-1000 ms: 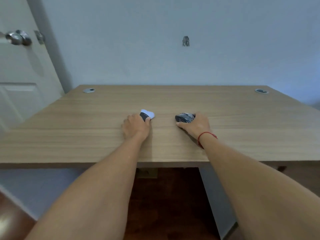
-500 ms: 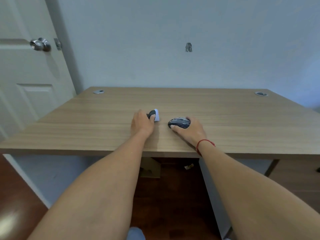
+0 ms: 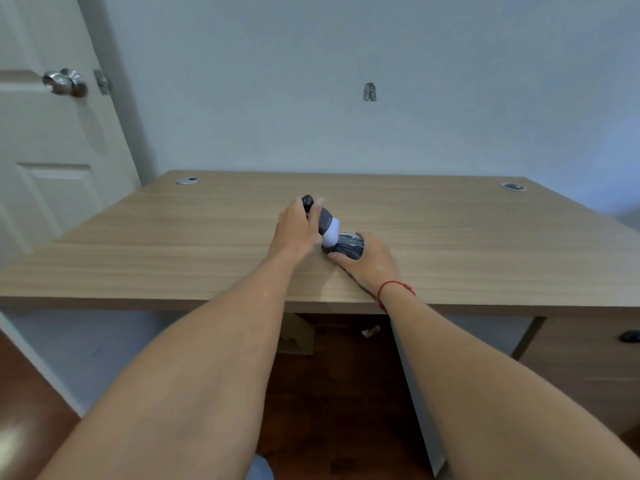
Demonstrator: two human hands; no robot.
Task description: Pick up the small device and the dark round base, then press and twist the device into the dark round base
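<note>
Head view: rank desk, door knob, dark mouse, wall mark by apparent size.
1. desk
2. door knob and dark mouse, under the right hand: look alike, different depths, so unranked
3. wall mark

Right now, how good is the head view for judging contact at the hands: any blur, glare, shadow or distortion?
Head view: light soft and even, no glare on the desk. Wide-angle bending toward the edges. The left hand casts a faint shadow toward the desk's near edge. The small device it grips and the dark mouse under the right hand look soft, so fine contact is hard to read.
</note>
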